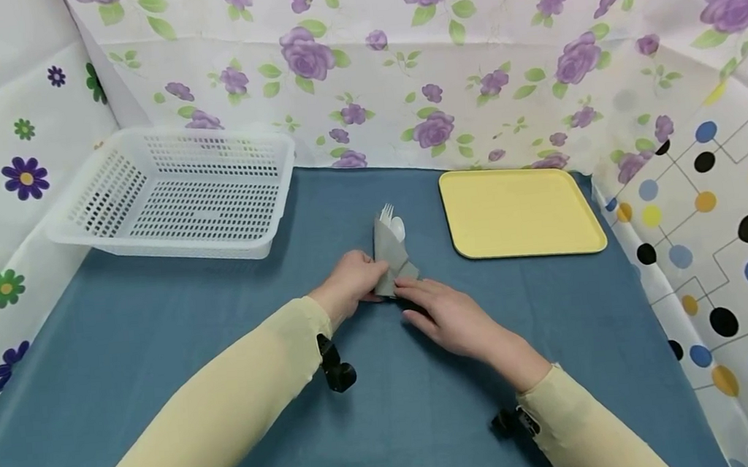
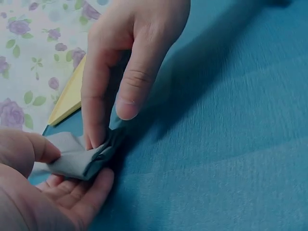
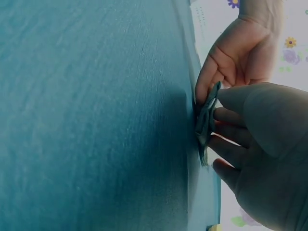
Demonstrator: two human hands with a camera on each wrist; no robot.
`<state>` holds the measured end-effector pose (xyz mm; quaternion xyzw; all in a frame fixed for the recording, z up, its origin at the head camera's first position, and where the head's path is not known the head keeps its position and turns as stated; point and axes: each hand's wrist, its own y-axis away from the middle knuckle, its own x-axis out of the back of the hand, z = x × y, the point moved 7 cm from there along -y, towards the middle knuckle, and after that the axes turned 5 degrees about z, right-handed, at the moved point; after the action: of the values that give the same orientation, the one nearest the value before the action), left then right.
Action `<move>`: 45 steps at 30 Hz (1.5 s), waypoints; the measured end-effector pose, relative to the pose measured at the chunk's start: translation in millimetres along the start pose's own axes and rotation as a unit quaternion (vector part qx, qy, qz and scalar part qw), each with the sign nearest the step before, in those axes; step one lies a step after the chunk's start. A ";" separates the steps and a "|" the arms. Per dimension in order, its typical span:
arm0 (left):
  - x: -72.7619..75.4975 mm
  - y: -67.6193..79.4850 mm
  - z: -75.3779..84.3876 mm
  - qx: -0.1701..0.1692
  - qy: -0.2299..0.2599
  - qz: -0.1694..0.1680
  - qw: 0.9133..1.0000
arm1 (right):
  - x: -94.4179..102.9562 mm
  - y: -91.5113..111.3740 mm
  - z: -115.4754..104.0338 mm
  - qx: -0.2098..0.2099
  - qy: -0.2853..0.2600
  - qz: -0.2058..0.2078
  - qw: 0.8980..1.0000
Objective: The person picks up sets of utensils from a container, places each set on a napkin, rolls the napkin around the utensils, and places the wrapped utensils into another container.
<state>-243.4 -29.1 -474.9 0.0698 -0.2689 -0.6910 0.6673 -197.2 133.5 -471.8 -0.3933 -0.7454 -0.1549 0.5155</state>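
A grey cloth napkin [image 1: 387,254] is folded around a fork [image 1: 386,213] and a white spoon [image 1: 398,229], whose heads stick out at its far end. My left hand [image 1: 349,281] pinches the napkin's left side near the bottom, thumb on top and fingers underneath. From the right, my right hand [image 1: 452,318] touches the lower right part with its fingertips, its fingers fairly straight and its thumb apart. In the left wrist view, those fingertips press into the folds of the napkin [image 2: 72,161]. The handles are hidden inside the cloth.
A white perforated plastic basket [image 1: 265,231] stands at the back left on the blue tablecloth [image 1: 376,424]. At the back right lies a yellow rectangular tray [image 1: 520,211]. Patterned sheets, including a floral one [image 1: 361,66] behind, hang around the table.
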 end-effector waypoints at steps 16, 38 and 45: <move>-8.3 -6.2 -22.5 -0.022 0.182 -0.063 0.981 | 9.5 2.6 -7.0 0.009 0.023 0.069 0.997; -7.2 -6.8 -28.7 -0.081 0.235 -0.076 0.966 | 31.9 -5.6 -15.7 0.010 0.010 0.180 0.983; -5.1 -5.1 -24.7 -0.105 0.231 -0.075 0.964 | 38.5 -18.9 0.4 -0.095 -0.071 0.238 0.964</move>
<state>-236.1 -31.3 -499.5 0.1772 -0.0271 -0.7288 0.6609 -217.7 138.0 -434.4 -0.6169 -0.6465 -0.0698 0.4434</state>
